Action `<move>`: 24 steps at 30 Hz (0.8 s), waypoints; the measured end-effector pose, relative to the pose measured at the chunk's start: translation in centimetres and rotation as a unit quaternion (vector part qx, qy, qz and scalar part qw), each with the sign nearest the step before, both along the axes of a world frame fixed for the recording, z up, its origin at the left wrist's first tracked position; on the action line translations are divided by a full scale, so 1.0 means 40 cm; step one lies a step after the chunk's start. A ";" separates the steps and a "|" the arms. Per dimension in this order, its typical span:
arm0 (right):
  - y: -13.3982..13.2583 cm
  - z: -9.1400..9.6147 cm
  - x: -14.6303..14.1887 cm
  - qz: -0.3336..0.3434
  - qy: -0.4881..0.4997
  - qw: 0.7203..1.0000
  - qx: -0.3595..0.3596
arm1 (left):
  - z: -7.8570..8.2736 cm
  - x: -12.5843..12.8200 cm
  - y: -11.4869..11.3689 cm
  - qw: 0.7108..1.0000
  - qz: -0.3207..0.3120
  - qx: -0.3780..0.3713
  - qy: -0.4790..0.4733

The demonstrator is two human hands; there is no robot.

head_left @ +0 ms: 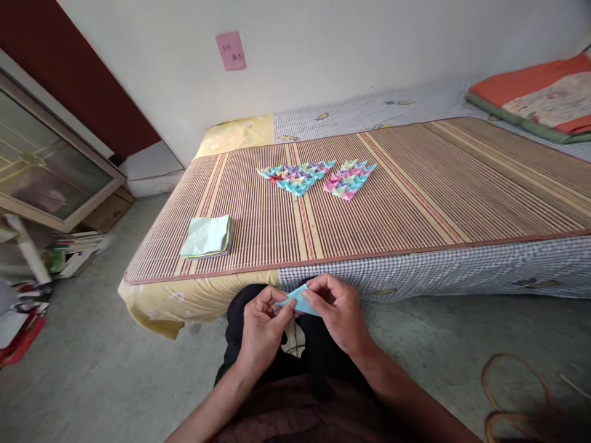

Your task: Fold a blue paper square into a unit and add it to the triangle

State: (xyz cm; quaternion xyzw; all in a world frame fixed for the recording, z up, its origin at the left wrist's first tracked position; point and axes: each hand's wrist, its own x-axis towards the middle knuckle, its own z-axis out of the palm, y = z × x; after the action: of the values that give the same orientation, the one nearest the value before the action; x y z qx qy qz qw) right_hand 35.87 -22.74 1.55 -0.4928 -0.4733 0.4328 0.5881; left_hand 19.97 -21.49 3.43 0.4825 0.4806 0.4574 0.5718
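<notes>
Over my lap, both hands pinch a small folded piece of light blue paper. My left hand holds its left end with thumb and fingers closed. My right hand grips the right side, fingers curled over it. On the bamboo mat covering the bed lie two flat triangular arrays of folded colourful paper pieces, one on the left and one on the right. A stack of pale square paper sheets rests near the mat's front left corner.
The bed has a checked sheet and a yellow sheet. A folded orange quilt lies at the far right. A glass-fronted cabinet and a clutter of books stand at the left. A pink note hangs on the wall. Hoops lie on the floor.
</notes>
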 end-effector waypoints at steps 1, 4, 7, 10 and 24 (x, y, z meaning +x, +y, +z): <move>-0.001 0.000 0.000 0.000 0.001 1.000 -0.001 | 0.000 0.000 0.000 1.000 -0.001 0.000 -0.002; 0.000 0.000 -0.001 -0.006 0.002 1.000 -0.002 | 0.002 0.002 0.000 1.000 -0.003 0.000 -0.011; 0.003 -0.002 -0.001 -0.013 0.012 1.000 -0.008 | 0.003 0.003 0.001 1.000 -0.005 0.002 -0.005; 0.007 -0.002 0.002 0.005 0.037 0.999 -0.032 | 0.002 0.002 0.002 1.000 -0.007 0.003 0.003; 0.013 0.008 0.010 0.057 0.033 0.995 -0.074 | -0.009 0.008 0.006 1.000 0.007 -0.010 -0.015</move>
State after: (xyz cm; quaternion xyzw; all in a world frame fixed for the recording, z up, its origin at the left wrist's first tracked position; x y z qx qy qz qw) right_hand 36.28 -22.23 1.88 -0.4928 -0.4472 0.5156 0.5397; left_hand 20.29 -21.26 3.07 0.4661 0.4801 0.4640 0.5806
